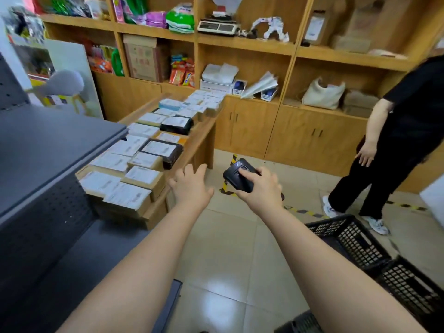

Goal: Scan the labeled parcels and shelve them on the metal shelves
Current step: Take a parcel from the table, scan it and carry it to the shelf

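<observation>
Dozens of white-labelled cardboard parcels cover the wooden worktop. Left hand reaches, fingers spread and holding nothing; right hand grips a black handheld scanner. Next, I'd judge: pick one parcel, scan it.

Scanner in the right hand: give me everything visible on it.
The handheld scanner is a compact dark, nearly black device with rounded corners, plastic by the look of it, with a textured patch near its far end. The right hand grips it from behind, fingers wrapped round its body and the thumb lying on its top face. It is held in the air over the tiled floor, tilted, its far end aimed left toward the parcels on the wooden table. Nothing else touches it.
</observation>
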